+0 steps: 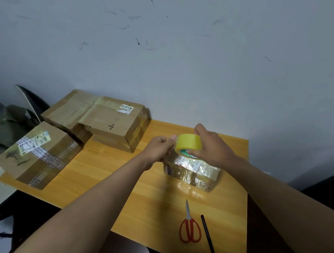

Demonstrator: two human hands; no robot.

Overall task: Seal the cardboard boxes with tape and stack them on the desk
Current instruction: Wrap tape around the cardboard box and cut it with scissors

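A makeshift packing corner in a plain room: labelled parcels (43, 153) crowd a small wooden desk (109, 171) against a scuffed white wall (195, 43).

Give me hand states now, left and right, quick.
Left hand: fingers curled, pinching the tape's free end at the tape roll.
Right hand: gripping the tape roll above the small box.

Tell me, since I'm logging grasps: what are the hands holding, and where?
Right hand grips the yellow tape roll around its rim; left hand pinches the tape's loose end.
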